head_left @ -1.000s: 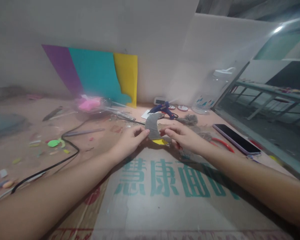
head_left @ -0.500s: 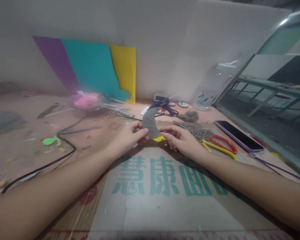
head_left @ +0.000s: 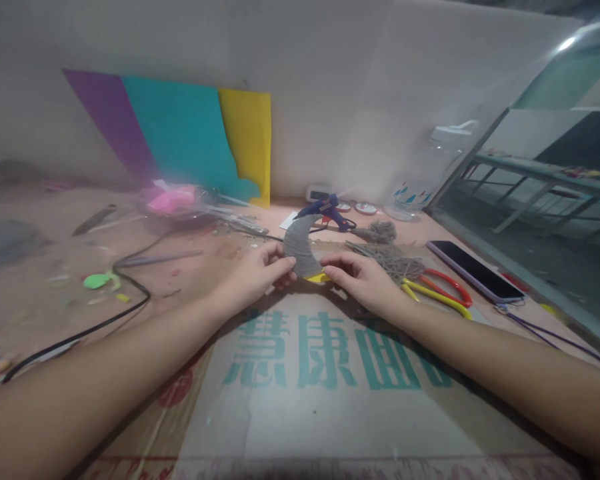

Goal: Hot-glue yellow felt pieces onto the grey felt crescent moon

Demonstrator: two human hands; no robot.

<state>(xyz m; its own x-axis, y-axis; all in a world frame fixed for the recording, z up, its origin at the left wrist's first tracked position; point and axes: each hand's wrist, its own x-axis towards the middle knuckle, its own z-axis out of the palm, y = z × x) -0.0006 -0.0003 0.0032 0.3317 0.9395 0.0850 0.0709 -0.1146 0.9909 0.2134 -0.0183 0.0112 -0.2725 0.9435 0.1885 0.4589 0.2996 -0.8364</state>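
A crescent shape (head_left: 301,248) wound with grey yarn stands upright at the centre, its lower end showing bare yellow. My left hand (head_left: 266,268) grips its left side between thumb and fingers. At the lower right edge, my right hand (head_left: 356,275) is closed in a pinch, its fingertips against the yellow end. It seems to hold the loose end of the grey yarn, though the strand is barely visible. Just behind the crescent lies a blue glue gun (head_left: 330,210). Beneath both hands is a cardboard sheet (head_left: 300,420) with green printed characters.
Grey yarn pieces (head_left: 393,261), red-and-yellow-handled scissors (head_left: 443,290) and a phone (head_left: 475,270) lie to the right. A clear bottle (head_left: 410,197) stands behind. Leftward are a black cord (head_left: 95,328), a knife (head_left: 94,220) and green scraps (head_left: 97,281). Coloured sheets (head_left: 180,133) lean on the wall.
My right fingertips have shifted slightly and now sit closer against the yellow end. My left hand and the crescent hold nearly the same position; the view has moved a little.
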